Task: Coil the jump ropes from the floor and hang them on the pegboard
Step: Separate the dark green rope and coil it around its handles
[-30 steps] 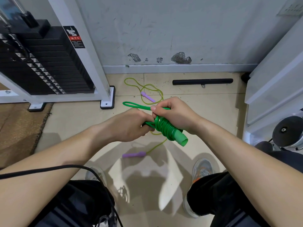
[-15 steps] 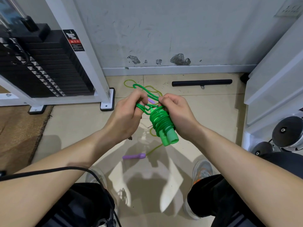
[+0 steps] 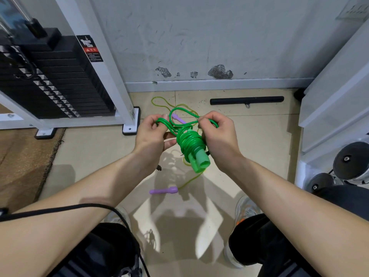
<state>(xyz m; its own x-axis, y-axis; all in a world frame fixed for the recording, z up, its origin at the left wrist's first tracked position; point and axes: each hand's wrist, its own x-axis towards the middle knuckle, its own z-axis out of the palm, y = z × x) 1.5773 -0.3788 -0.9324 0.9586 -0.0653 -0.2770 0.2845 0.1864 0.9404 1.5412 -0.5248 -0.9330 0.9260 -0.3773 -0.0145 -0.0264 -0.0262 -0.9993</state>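
Observation:
A green jump rope (image 3: 189,140) is wound in tight coils round its two green handles (image 3: 200,161), held above the floor. My right hand (image 3: 220,136) grips the bundle from the right, its fingers curled over the cord's top. My left hand (image 3: 152,134) pinches a loose loop of the green cord at the left. Below on the tiles lies a second rope, a thin yellow-green cord (image 3: 161,102) with purple handles: one (image 3: 163,190) near my feet, the other (image 3: 178,118) showing behind the green loop. No pegboard is in view.
A weight-stack machine (image 3: 60,80) with a white frame stands at the left, its foot (image 3: 130,121) close to my left hand. A black bar (image 3: 246,100) lies by the wall. White panels and dumbbells (image 3: 351,162) crowd the right. A brown mat (image 3: 22,162) covers the floor left.
Both hands rose slightly with the bundle. My left hand shifted left and drew the free end of the green cord into a wider loop above the coils.

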